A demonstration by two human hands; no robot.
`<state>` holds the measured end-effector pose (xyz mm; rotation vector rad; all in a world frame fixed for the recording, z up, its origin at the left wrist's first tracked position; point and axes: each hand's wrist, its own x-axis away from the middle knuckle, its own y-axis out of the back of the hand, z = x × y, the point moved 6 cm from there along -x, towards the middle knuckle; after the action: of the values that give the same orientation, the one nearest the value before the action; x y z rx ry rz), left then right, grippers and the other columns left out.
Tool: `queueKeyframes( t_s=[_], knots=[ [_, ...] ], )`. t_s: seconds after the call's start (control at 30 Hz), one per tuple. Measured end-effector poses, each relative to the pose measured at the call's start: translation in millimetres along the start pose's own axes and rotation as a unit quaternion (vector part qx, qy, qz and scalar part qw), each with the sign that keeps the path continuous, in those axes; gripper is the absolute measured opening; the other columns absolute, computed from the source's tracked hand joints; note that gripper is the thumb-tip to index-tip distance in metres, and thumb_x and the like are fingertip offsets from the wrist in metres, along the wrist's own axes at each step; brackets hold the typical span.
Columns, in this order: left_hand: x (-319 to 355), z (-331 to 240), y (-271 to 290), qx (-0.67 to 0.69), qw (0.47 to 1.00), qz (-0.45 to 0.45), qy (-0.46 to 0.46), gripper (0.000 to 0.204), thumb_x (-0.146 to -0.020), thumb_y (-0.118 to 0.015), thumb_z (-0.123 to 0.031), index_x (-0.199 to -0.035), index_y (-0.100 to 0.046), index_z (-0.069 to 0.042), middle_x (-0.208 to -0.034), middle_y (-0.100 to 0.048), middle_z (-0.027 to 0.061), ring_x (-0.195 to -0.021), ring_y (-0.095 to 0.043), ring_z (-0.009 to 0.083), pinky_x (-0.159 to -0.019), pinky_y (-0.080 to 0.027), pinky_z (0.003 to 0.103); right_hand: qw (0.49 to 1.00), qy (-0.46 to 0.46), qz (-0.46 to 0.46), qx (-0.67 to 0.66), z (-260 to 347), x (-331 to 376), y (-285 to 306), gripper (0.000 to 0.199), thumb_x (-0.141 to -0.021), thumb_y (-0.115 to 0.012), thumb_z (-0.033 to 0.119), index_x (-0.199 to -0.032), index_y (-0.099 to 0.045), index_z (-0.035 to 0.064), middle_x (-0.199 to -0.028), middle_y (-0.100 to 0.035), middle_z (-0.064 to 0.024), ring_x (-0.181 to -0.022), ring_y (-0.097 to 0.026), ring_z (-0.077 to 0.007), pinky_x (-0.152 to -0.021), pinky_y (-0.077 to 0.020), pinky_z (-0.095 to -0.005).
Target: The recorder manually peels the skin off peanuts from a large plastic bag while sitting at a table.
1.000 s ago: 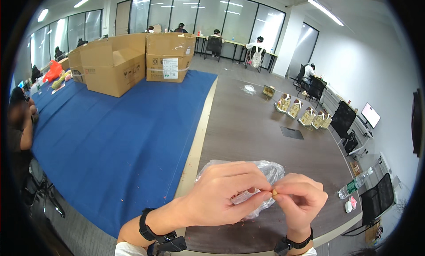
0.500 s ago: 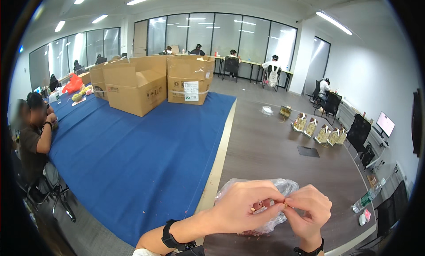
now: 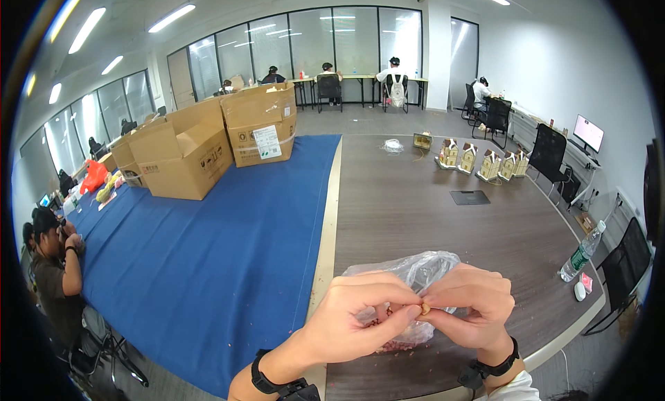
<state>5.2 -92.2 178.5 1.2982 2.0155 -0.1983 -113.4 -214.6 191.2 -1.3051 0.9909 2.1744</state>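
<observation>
My left hand (image 3: 357,314) and my right hand (image 3: 474,305) meet over the near end of the brown table. Between their touching fingertips is a small tan peanut (image 3: 425,309), pinched by thumb and forefinger from both sides. Just under and behind the hands lies a crumpled clear plastic bag (image 3: 419,266). Reddish peanuts or skins (image 3: 396,345) show in the bag's lower part, partly covered by my left hand. A few reddish crumbs are scattered on the table nearby.
Blue cloth (image 3: 208,255) covers the table on the left, with cardboard boxes (image 3: 183,162) at its far end. Several small model houses (image 3: 488,164) stand far right; a water bottle (image 3: 583,252) is at the right edge. A person (image 3: 55,262) sits at the left.
The view has turned right and tilted. Both hands appear a little further left, still pinched together; the peanut shows more plainly between the fingertips.
</observation>
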Motion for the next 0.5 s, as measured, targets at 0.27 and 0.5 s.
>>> queueKeyframes(
  t_s=[0.27,0.5],
  knots=[
    [1.9,-8.0,4.7,-0.042,0.998,-0.021,-0.030,0.011,-0.086,-0.073,0.000,-0.097,-0.074,0.001,-0.090,-0.073,0.0090,-0.071,-0.065,0.0168,-0.053,-0.054,0.026,0.998,0.012,0.033,0.048,10.1,-12.8,-0.4,0.022,-0.065,-0.085,-0.002,-0.084,-0.075,0.0029,-0.077,-0.074,-0.0083,-0.066,-0.070,-0.0216,-0.061,-0.0536,-0.0302],
    [3.9,-8.5,6.6,-0.067,0.997,-0.010,-0.037,0.016,-0.081,-0.075,0.004,-0.097,-0.075,0.001,-0.089,-0.074,0.0099,-0.071,-0.066,0.0154,-0.059,-0.053,0.024,0.995,0.032,0.051,0.081,18.4,-13.7,-3.5,0.023,-0.064,-0.085,-0.001,-0.084,-0.075,0.0030,-0.077,-0.074,-0.0081,-0.068,-0.071,-0.0215,-0.062,-0.0552,-0.0297]
  ],
)
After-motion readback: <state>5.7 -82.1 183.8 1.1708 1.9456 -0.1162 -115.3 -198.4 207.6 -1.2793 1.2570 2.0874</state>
